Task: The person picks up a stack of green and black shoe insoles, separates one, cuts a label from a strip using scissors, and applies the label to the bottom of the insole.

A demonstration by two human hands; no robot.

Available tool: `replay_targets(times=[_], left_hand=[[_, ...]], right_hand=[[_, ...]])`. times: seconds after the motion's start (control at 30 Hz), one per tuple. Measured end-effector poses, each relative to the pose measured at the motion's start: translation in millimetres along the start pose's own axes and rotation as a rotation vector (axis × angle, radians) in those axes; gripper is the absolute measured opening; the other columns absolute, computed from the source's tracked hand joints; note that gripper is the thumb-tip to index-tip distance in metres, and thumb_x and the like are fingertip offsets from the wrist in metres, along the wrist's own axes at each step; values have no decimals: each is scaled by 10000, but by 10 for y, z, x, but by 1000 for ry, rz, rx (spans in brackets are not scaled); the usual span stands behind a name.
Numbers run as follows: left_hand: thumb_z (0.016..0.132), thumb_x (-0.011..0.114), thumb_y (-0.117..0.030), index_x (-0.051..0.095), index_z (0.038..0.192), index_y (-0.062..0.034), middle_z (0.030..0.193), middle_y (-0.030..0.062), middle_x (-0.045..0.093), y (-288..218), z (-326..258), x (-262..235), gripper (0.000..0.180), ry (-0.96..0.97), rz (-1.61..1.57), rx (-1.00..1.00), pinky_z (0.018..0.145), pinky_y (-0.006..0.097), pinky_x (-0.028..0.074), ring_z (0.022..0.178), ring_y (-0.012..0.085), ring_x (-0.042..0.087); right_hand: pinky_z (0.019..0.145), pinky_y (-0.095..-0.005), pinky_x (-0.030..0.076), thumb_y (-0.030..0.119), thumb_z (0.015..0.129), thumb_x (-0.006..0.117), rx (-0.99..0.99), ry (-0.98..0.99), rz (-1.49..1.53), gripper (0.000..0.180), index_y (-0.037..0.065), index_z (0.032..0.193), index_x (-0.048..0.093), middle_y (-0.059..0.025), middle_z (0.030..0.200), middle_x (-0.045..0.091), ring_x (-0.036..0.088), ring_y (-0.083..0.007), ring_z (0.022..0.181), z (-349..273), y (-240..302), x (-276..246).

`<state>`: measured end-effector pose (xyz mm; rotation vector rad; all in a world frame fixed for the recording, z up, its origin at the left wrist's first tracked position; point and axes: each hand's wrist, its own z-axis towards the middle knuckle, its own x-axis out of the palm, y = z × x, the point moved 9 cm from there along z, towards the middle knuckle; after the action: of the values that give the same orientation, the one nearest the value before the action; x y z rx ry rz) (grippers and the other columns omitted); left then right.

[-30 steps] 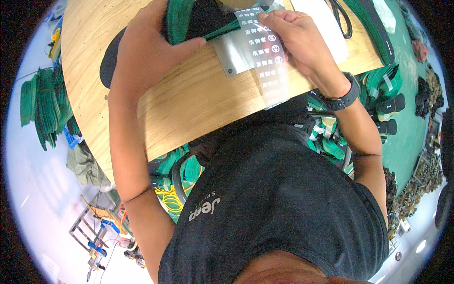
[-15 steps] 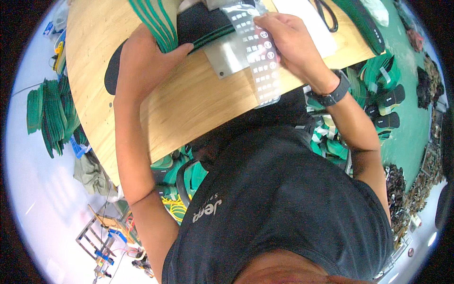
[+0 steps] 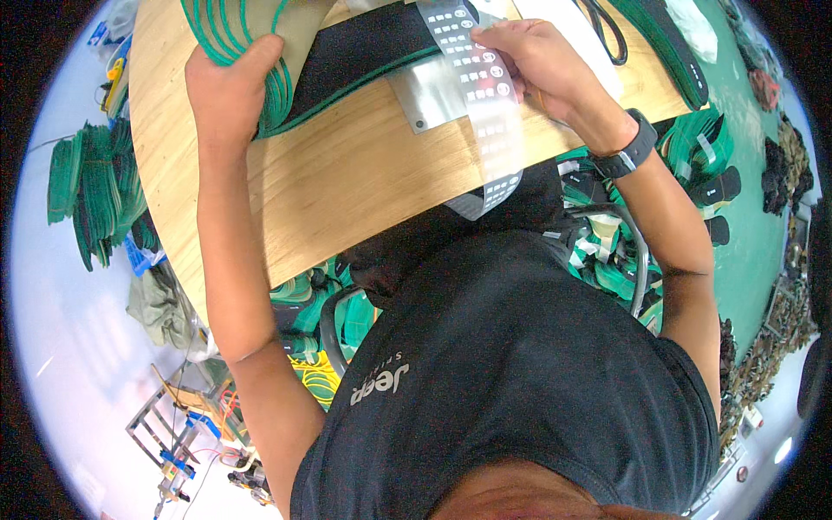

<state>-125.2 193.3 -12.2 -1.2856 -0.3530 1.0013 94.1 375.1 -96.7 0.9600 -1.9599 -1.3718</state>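
Observation:
My left hand [image 3: 227, 100] is closed round the edge of a fanned stack of green-edged insoles [image 3: 227, 24], its thumb on top. Their beige faces show, and a black insole [image 3: 364, 54] with a green edge lies beside them on the wooden table. My right hand [image 3: 546, 74] pinches a clear strip of labels [image 3: 490, 126] with rows of white print. The strip hangs over the table's near edge, its lower end curled. Partly behind it lies a shiny metal plate [image 3: 426, 97] with a small hole at its corner.
The wooden table [image 3: 347, 191] has a curved left edge. Green-edged insoles [image 3: 663, 52] lie at its right, near a black-handled tool [image 3: 604, 30] and a white sheet [image 3: 559, 10]. Bundled insoles [image 3: 91, 191] stand left of the table. A metal chair frame [image 3: 640, 260] is below.
My left hand has moved left and up with the stack of insoles, baring more of the black insole. My right hand has shifted slightly right, and the label strip's lower end curls more.

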Motion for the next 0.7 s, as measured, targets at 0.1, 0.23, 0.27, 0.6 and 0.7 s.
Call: replay_targets(times=[0.1, 0.23, 0.27, 0.6, 0.7], left_hand=[[727, 700, -152, 653, 842, 6, 761, 31, 650, 6, 21, -3, 201, 25, 41, 4, 665, 266, 470, 691, 95, 569], [723, 698, -150, 650, 827, 4, 752, 11, 643, -16, 19, 15, 192, 27, 113, 16, 655, 260, 461, 688, 74, 553], [722, 697, -150, 648, 822, 3, 751, 3, 639, -7, 22, 12, 190, 31, 121, 13, 653, 259, 459, 688, 68, 546], [720, 754, -225, 679, 931, -9, 871, 70, 689, 277, 90, -189, 311, -49, 311, 22, 744, 299, 489, 780, 155, 633], [724, 764, -198, 673, 940, -14, 872, 65, 687, 300, 78, -174, 298, -53, 281, 2, 750, 293, 491, 787, 155, 632]], right_hand=[[351, -179, 351, 216, 915, 601, -2, 28, -71, 263, 22, 747, 657, -30, 590, 618, 485, -58, 391, 5, 2, 12], [348, -181, 343, 242, 910, 614, -18, 2, -145, 278, 33, 731, 652, -19, 558, 595, 462, -62, 375, 12, 26, 31], [348, -182, 341, 247, 909, 616, -14, -2, -163, 280, 34, 731, 652, -15, 554, 591, 459, -62, 373, 13, 30, 34], [333, -168, 327, 268, 913, 617, -15, -8, -146, 280, 32, 766, 653, -18, 567, 607, 474, -46, 385, -11, 11, 3], [333, -171, 326, 272, 918, 613, 9, -47, -172, 280, 29, 783, 650, -19, 563, 607, 479, -44, 388, -48, 15, -15]])
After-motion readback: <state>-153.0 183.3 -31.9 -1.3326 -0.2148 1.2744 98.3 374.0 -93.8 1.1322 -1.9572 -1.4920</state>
